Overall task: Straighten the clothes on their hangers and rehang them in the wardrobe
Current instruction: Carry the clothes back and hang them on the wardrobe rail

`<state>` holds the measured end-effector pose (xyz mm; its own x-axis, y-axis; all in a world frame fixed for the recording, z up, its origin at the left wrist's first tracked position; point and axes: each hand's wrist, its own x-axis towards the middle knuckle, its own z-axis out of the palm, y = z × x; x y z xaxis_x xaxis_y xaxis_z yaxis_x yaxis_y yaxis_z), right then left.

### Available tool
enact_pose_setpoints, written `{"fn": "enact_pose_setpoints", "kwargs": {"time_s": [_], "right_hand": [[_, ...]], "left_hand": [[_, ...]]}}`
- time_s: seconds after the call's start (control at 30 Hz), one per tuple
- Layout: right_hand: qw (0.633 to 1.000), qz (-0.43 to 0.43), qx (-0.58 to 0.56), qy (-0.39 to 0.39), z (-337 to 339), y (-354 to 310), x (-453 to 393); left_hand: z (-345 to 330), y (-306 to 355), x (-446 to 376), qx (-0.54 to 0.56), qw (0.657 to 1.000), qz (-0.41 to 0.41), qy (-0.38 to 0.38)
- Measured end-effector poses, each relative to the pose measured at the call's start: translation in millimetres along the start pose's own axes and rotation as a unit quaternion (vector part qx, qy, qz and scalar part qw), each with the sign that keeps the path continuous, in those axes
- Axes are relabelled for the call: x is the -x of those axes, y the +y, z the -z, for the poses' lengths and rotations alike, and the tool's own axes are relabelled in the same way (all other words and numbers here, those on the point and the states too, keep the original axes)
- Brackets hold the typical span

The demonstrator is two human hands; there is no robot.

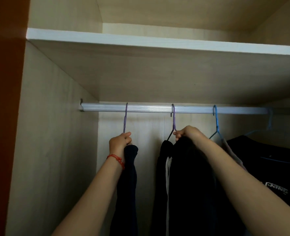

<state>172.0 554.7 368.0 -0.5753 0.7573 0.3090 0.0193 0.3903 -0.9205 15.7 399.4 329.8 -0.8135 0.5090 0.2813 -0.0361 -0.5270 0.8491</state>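
**Gripping two hangers below the rail: both hands engaged**

Head view. Landmark: the wardrobe rail (pixel 158 109), running left to right beneath the shelf (pixel 158 43).

The left hand (pixel 119 142) is curled around the neck of the left purple hanger (pixel 125 120), directly below the rail near its left end; the hook sits over the rail. A dark garment (pixel 129 176) hangs straight down from this grip, bunched narrow. A red bracelet (pixel 117 160) is on that wrist.

The right hand (pixel 186 133) pinches the neck of the middle purple hanger (pixel 173 120), below the rail's midsection; its hook is also over the rail. The black garment (pixel 192 184) on it hangs below, with a white strip showing at its left edge.

Further right along the rail, a blue hanger (pixel 215 120) and a black printed shirt (pixel 268 159) hang untouched.

Judgement: each hanger stem runs vertically, straight up from its hand to the rail, so lifting off calls for an upward move. The left hand's garment looks the more bunched and likely needs straightening first. Neither garment can be confirmed as sitting square on its hanger.
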Motion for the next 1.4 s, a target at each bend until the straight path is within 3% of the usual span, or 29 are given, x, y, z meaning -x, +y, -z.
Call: {"fn": "enact_pose_setpoints", "kwargs": {"time_s": [0.23,0.47,0.77,1.17,1.4], "right_hand": [[0.997,-0.037,-0.031,0.061,-20.5,1.7,6.3],[0.99,0.031,-0.027,0.137,-22.7,13.0,23.1],[0.989,0.081,-0.018,0.125,-33.5,9.9,82.2],[0.988,-0.009,0.072,0.14,-48.0,-10.1,72.6],[0.978,0.022,0.145,0.15,-50.1,-4.7,61.7]], "left_hand": [[-0.9,-12.6,-2.5,0.017,1.0,-0.008,0.009],[6.0,-19.4,1.0,-0.006,1.0,-0.017,0.011],[-1.1,-11.5,8.5,-0.04,0.998,-0.04,0.007],[7.3,5.0,0.9,-0.062,0.998,0.002,-0.01],[21.9,11.0,-0.3,-0.104,0.994,-0.022,0.025]]}}
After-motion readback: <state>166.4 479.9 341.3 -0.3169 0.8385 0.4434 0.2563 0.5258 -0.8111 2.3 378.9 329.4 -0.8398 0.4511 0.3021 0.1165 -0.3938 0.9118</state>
